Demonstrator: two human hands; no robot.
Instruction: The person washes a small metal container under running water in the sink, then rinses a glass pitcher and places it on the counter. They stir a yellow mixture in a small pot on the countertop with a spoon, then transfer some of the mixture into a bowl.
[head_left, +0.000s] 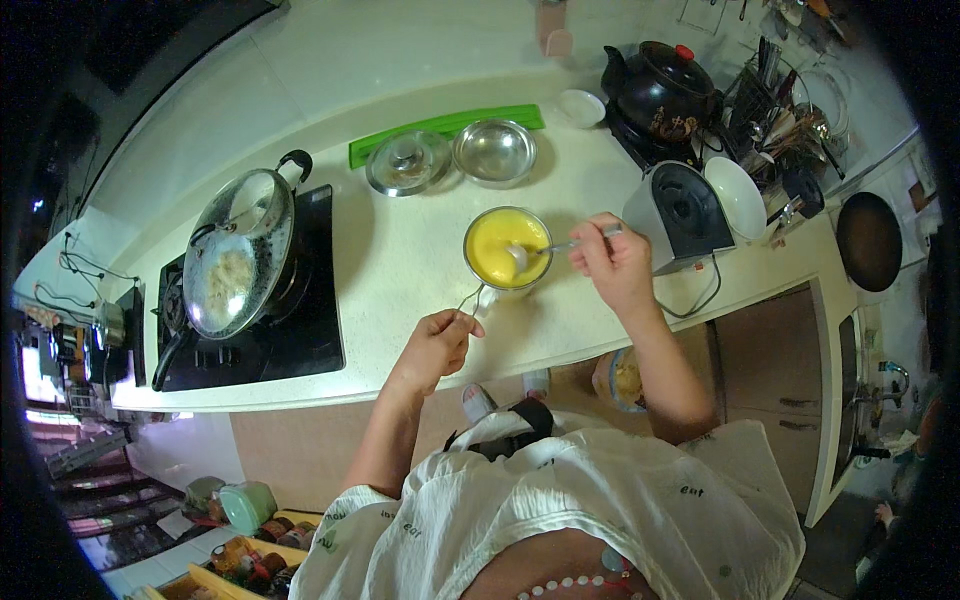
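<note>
A round metal-rimmed pot (551, 264) stands on the pale counter, filled with a smooth yellow liquid (495, 244) like beaten egg. My left hand (439, 346) pinches its thin wire handle (472, 297) on the near side. Between the fingers of my right hand (616, 266) is the handle of a metal spoon (564, 245). The spoon's bowl dips into the yellow liquid, partly covered by it. Behind the pot sit a steel bowl (495, 152) and a glass lid with a steel rim (407, 161).
At left, a lidded wok (240, 255) rests on a black gas hob (307, 330), its long handle reaching the front edge. To the right are a grey appliance with a cord (679, 217), a white bowl (735, 196), a dark kettle (664, 94) and a utensil rack (780, 120).
</note>
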